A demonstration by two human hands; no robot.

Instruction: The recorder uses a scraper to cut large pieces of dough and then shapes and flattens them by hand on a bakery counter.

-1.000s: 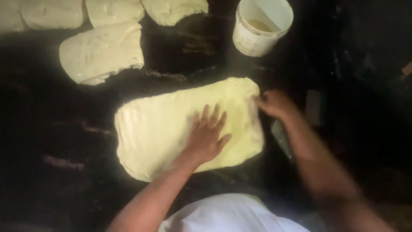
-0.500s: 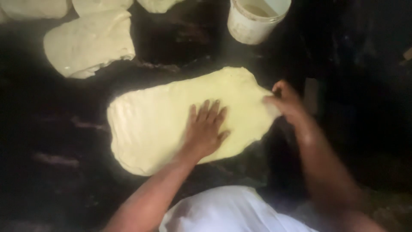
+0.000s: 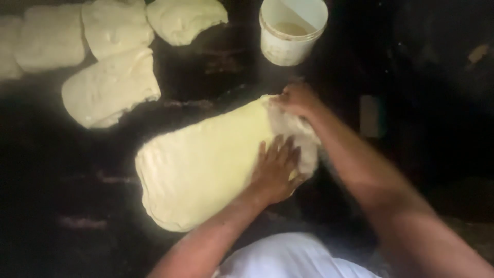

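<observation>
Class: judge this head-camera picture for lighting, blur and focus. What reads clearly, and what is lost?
Head view: dim light, dark table nearly featureless; pale dough sheet and white bucket stand out; right hand slightly motion-blurred, left hand softer-edged; right side lost in shadow.

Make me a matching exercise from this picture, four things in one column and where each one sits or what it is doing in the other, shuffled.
Things:
1. left hand
2. right hand
3. white bucket
4. folded dough pieces

Places:
A. top, beyond the big dough sheet
B. upper left on the dark table
C. pressed flat on the big dough sheet
D. gripping the sheet's far right corner

Pairs: 1-C, 2-D, 3-A, 4-B
</observation>
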